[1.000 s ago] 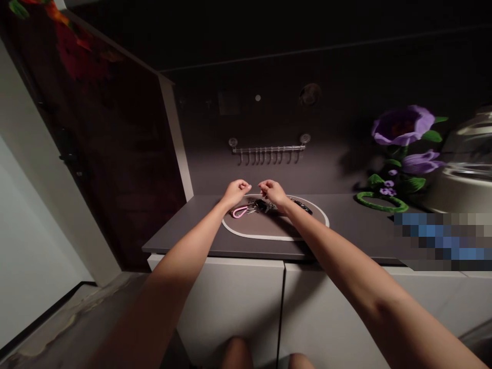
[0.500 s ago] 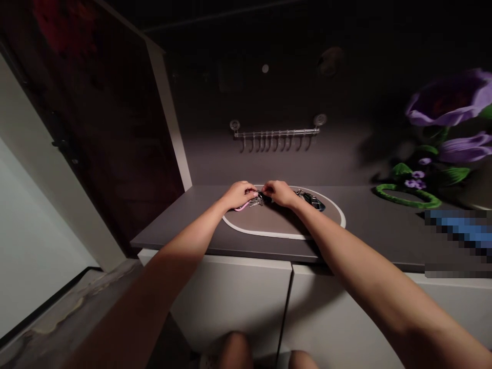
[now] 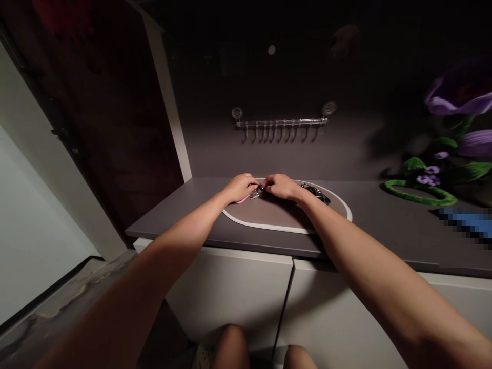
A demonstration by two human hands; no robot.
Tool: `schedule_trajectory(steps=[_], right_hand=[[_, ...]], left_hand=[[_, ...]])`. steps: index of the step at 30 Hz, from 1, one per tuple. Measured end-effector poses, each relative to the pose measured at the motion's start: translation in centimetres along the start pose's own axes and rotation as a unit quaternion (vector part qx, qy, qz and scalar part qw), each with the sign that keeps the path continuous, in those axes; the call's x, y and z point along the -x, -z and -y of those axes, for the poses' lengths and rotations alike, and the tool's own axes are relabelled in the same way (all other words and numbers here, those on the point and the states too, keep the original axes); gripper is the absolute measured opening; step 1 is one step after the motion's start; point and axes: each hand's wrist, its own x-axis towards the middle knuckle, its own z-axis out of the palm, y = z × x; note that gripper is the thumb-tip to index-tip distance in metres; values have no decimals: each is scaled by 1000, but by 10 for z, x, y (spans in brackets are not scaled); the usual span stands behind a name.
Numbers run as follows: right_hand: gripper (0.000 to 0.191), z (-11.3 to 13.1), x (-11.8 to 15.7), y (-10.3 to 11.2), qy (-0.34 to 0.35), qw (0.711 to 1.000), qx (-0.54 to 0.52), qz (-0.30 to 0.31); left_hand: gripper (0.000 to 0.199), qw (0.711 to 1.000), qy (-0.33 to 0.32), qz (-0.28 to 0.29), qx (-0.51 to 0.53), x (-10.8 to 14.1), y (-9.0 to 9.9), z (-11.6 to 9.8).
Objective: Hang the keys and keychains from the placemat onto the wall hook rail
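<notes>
My left hand [image 3: 240, 188] and my right hand [image 3: 280, 187] meet over a small bunch of metal keys [image 3: 256, 192], their fingertips pinching it from both sides. The keys lie at the far edge of a white-rimmed, taupe oval mat [image 3: 277, 218]. A pink loop key clip [image 3: 242, 201] shows only in part, as my left hand covers most of it. Beyond my right hand, a dark key fob [image 3: 317, 193] rests on the mat, joined to the bunch as far as I can tell.
The mat lies on a dark grey countertop [image 3: 184, 215] above white cabinet doors [image 3: 230, 292]. A hook rail [image 3: 282, 122] hangs on the wall behind. A green loop [image 3: 421, 193] and purple artificial flowers [image 3: 457, 97] stand to the right; a dark door [image 3: 92, 128] stands left.
My hands have moved together from above the mat onto the keys and now pinch them. The whole view has shifted, with the wall rail higher and the flowers further right.
</notes>
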Motion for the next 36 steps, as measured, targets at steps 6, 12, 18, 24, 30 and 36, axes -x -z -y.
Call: schedule_trajectory(steps=[6, 12, 18, 24, 30, 36], right_hand=[[20, 2, 2, -1, 5, 1000, -27, 10], [19, -3, -2, -9, 70, 997, -7, -40], [20, -5, -5, -9, 78, 992, -39, -95], [18, -7, -8, -9, 68, 976, -150, -142], [18, -8, -16, -14, 80, 941, -293, -149], [17, -5, -14, -14, 51, 891, -432, -131]], left_hand=[[25, 999, 34, -28, 17, -1, 2, -1], [25, 996, 52, -62, 24, -2, 6, -2], [25, 992, 74, -94, 30, -2, 7, 1], [25, 987, 86, -126, 59, -1, 11, 0], [23, 976, 95, -141, 138, -1, 11, -5], [20, 939, 121, -122, 298, -3, 9, -11]])
